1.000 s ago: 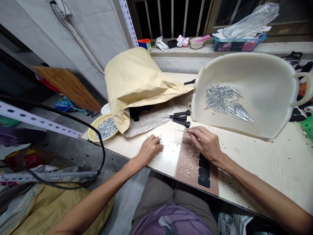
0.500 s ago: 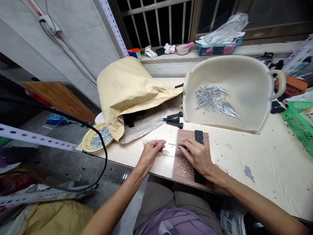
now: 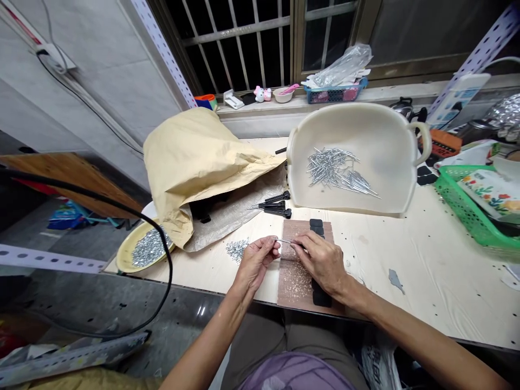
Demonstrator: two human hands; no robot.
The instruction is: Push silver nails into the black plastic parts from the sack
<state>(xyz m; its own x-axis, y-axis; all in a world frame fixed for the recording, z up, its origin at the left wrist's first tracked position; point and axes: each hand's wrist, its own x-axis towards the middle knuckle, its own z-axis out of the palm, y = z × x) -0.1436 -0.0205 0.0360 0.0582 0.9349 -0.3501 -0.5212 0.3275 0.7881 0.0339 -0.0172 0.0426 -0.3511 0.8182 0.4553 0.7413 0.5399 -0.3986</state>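
Note:
A thin metal rod (image 3: 283,241) spans the gap between my two hands, lying almost level. My right hand (image 3: 323,264) grips its right end in a pinch; what else lies inside those fingers is hidden. At the rod's left end, my left hand (image 3: 258,261) pinches a tiny piece mostly covered by the fingertips. Small metal rings (image 3: 237,250) lie in a loose pile just left of that hand. Beneath the hands is a brown board (image 3: 290,281) dotted with pale crumbs, with black flat pieces (image 3: 320,295) along its right side.
Black-handled pointed tools (image 3: 277,206) lie beyond the hands. A white tub (image 3: 390,189) holds many metal rods. A tan sack (image 3: 195,146) gapes at left, beside a yellow bowl (image 3: 123,259) of metal bits. A black cable (image 3: 168,281) loops at front left. A green basket (image 3: 459,216) stands right.
My hands have come together, so the rod's left end now meets the left fingertips where a gap was. The camera view has shifted, moving the surroundings leftward.

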